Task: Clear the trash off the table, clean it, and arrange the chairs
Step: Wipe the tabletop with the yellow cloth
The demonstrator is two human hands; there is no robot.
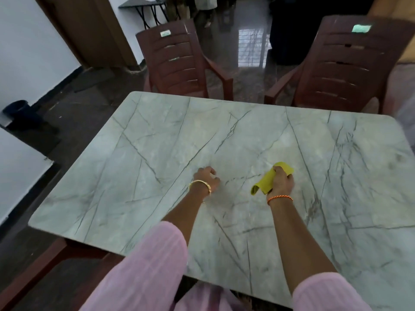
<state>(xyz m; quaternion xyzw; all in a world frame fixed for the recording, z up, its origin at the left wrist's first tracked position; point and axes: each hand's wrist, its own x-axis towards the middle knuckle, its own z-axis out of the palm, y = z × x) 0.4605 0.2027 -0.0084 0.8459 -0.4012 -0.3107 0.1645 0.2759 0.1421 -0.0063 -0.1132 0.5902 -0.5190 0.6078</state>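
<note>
Dark polished floor (247,63) is surrounding a grey marble-patterned table (157,153), and two brown plastic chairs are standing at its far edge: the left chair (177,61) turned slightly aside, the right chair (336,63) angled towards the table. A person in pink sleeves (143,270) is leaning over the near side with both arms stretched out. The right hand (281,181) is gripping a yellow cloth (267,180), its fingers curled round the bunched fabric, which is lying on the table near the middle. The left hand (207,178), wearing a gold bangle (201,185), is resting just above or on the table, fingers loosely curled and holding nothing. A black bin (19,111) is sitting by the white wall at left.
</note>
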